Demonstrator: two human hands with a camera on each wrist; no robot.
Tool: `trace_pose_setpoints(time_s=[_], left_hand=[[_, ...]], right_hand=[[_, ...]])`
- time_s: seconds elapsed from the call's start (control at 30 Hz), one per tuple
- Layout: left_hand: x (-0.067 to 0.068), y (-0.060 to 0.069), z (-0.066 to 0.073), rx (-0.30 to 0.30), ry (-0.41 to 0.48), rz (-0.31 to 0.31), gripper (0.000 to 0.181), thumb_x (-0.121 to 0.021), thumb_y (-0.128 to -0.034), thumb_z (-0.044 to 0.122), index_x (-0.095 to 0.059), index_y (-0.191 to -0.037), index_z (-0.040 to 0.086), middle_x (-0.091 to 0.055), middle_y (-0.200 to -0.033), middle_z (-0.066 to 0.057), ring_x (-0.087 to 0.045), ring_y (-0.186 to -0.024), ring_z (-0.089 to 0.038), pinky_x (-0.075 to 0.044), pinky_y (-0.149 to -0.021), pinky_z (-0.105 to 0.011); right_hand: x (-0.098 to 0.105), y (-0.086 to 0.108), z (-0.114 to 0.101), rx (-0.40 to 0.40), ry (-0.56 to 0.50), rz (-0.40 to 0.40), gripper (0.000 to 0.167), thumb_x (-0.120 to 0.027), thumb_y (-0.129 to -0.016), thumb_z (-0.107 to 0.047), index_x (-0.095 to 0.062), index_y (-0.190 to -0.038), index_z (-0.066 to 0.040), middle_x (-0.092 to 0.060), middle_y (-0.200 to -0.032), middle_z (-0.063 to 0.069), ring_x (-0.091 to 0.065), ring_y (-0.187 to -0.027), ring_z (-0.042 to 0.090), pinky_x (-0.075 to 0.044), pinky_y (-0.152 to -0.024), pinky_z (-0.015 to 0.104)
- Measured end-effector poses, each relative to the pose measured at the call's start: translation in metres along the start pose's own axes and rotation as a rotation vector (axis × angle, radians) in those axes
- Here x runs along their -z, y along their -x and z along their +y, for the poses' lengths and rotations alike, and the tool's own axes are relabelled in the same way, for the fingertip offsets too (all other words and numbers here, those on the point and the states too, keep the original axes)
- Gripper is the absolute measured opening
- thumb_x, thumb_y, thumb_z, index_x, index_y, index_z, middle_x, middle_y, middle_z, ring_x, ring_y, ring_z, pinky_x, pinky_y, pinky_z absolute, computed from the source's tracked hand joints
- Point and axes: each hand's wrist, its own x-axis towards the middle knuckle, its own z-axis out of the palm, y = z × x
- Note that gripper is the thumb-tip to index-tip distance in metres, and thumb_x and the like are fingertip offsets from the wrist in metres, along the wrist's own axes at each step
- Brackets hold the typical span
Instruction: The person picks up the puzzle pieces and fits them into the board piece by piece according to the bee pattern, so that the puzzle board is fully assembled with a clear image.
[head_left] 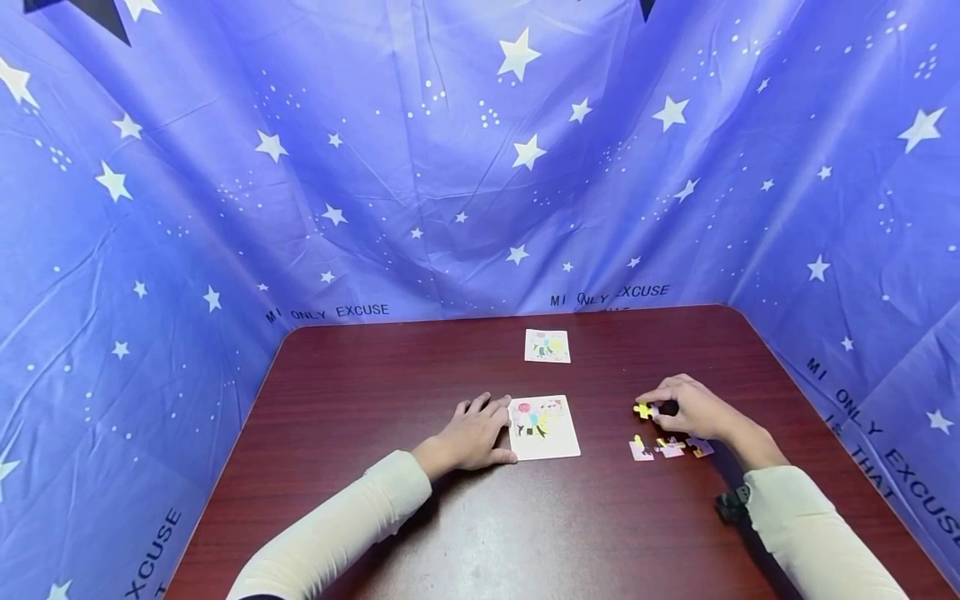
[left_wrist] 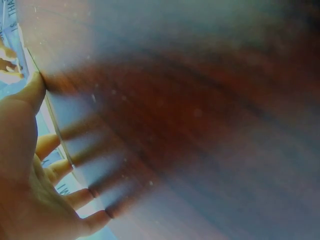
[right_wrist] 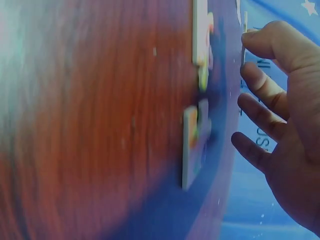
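In the head view, my left hand (head_left: 472,433) rests on the table at the left edge of a square puzzle board (head_left: 562,446) with a colourful picture partly filling its white face. The left wrist view shows that hand's thumb and fingertips (left_wrist: 60,167) touching the board's edge. To the right, my right hand (head_left: 693,408) pinches a yellow and pink jigsaw piece (head_left: 643,411) between thumb and fingers; the piece appears edge-on in the right wrist view. Just in front of this hand lie several loose jigsaw pieces (head_left: 641,449), partly covered by it at the right end.
A small picture card (head_left: 547,346) lies behind the board. Everything is on a dark red wooden table (head_left: 360,367). Blue star-patterned curtains (head_left: 450,167) hang behind the table and along both sides. A black wrist device (head_left: 732,504) sits at the right cuff.
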Motion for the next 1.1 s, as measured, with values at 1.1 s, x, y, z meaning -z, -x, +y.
trace_pose_setpoints(time_s=[1.1], left_hand=[[-0.004,-0.002,-0.002,-0.002,-0.014,0.007,0.057,-0.062,-0.0915,0.063,-0.057,-0.126,0.018,-0.034,-0.166,-0.007,-0.035,-0.15,-0.041,-0.036,-0.112,-0.06]], right_hand=[[-0.026,-0.057,-0.052,0.032,-0.105,-0.166,0.035,-0.076,-0.081,-0.015,-0.078,-0.116,-0.023,-0.065,-0.09,-0.012,-0.055,-0.097,0.015,-0.046,-0.081,0.035]])
